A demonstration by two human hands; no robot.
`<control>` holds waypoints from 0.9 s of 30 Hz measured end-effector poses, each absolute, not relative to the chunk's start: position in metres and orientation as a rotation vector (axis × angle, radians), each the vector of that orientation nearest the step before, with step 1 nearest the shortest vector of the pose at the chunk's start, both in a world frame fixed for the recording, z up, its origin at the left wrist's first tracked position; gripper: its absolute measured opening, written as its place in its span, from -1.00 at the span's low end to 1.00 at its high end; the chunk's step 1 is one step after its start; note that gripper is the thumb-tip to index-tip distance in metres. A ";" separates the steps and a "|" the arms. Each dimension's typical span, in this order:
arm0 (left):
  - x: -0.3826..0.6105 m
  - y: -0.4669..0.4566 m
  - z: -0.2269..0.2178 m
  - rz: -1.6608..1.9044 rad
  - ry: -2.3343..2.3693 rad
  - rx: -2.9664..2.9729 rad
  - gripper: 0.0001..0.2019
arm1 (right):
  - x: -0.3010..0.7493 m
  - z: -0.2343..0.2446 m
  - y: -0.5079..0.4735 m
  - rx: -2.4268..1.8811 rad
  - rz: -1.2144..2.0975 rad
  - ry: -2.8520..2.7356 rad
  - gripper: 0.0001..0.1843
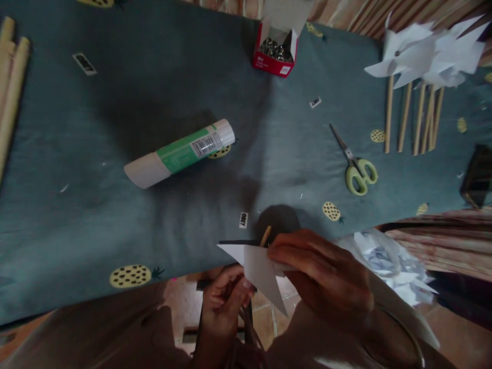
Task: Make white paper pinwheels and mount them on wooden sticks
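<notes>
Just off the table's front edge, a folded piece of white paper point(259, 266) is held between my two hands. My left hand point(226, 294) pinches its lower left side between thumb and fingers. From the right, my right hand point(325, 271) grips the paper's upper right part, its fingertips pressed together. The tip of a thin wooden stick point(266, 236) shows above the paper, close to my right fingertips; the paper or hand hides the rest of it. A small "OBEY" label point(243, 220) lies on the cloth just beyond.
A white roll with a green label point(180, 154) lies mid-table. Green-handled scissors point(355, 166) lie to the right. Farther back are a red box point(274, 56) of small metal pieces and white paper pinwheels point(426, 54) on sticks. Wooden sticks point(13, 97) lie left; paper scraps point(392, 266) fill a bag.
</notes>
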State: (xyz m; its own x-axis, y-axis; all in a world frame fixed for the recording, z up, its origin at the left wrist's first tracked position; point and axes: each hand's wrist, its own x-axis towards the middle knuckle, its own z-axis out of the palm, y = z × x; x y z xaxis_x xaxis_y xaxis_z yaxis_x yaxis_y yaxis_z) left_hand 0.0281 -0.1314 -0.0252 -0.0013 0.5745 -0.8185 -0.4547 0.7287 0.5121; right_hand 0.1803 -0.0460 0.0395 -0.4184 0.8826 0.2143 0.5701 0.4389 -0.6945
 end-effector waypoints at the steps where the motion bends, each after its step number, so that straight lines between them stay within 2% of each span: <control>1: 0.027 -0.131 -0.026 0.797 1.343 0.115 -0.63 | 0.180 0.040 -0.045 -1.221 0.719 -2.135 -0.67; 7: 0.028 -0.131 -0.023 0.832 1.395 0.071 -0.71 | 0.182 0.037 -0.043 -1.238 0.698 -2.146 -0.63; 18: 0.029 -0.131 -0.021 0.832 1.395 0.072 -0.68 | 0.182 0.040 -0.039 -1.253 0.766 -2.125 -0.55; 27: 0.022 -0.131 -0.029 0.777 1.340 0.164 -0.65 | 0.180 0.039 -0.041 -1.324 0.843 -2.015 -0.59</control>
